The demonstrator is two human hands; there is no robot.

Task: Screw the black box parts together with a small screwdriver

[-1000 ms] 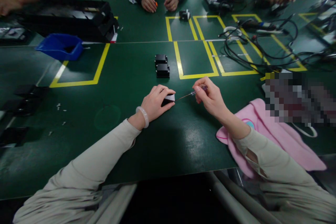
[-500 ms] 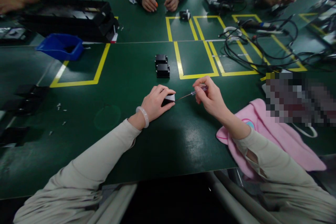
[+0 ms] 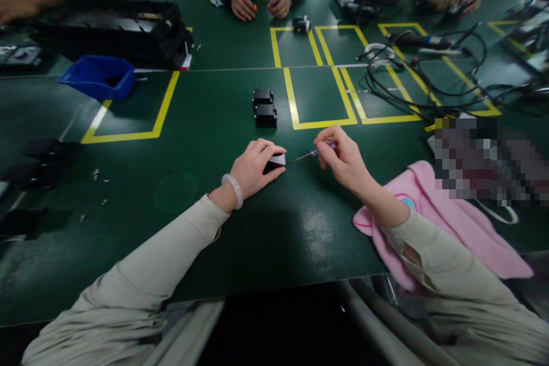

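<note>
My left hand (image 3: 256, 167) is closed around a small black box-shaped part (image 3: 275, 162) on the green table, and its fingers cover much of it. A pale face of the part shows between thumb and fingers. In my right hand (image 3: 340, 154) a screwdriver (image 3: 316, 151) with a clear handle is gripped by the fingertips. Its thin shaft points left, and the tip is at the right end of the part; whether it sits in a screw I cannot tell. Two similar black parts (image 3: 265, 115) stand just beyond my left hand.
Several small screws (image 3: 104, 202) lie on the left near dark parts (image 3: 36, 174). A blue bin (image 3: 100, 77) stands before black trays (image 3: 115, 34). Cables (image 3: 412, 88) sprawl at the right, above a pink cloth (image 3: 422, 200). Co-workers' hands (image 3: 279, 4) rest across the table.
Both my hands stay almost in place, the screwdriver still against the part. At the far right, a co-worker's hands have shifted slightly.
</note>
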